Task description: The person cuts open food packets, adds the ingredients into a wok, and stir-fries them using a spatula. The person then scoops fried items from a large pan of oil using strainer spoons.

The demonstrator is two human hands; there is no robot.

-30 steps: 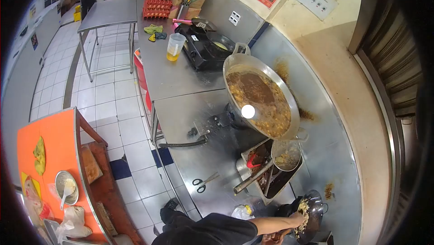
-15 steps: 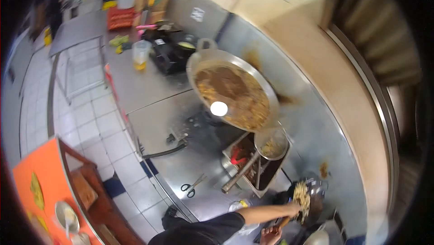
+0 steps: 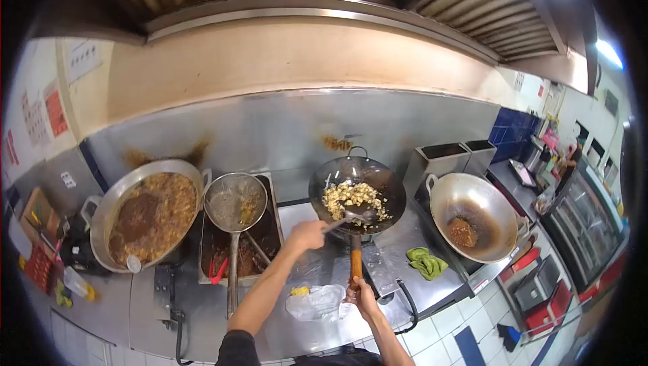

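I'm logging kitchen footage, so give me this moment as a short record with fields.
Left hand: left hand holding a metal utensil, its head in the food
Right hand: right hand gripping the wooden handle
Wok: dark wok, with pale chopped food inside
Left side: large pan of brown, chunky food; strainer above a metal tray
Right side: wide pan with a brown clump; green cloth between it and the wok handle
Near edge: clear plastic bag
Exact ingredients: cannot tell

Short black sleeve (image 3: 237, 350) above a bare forearm (image 3: 267, 293)
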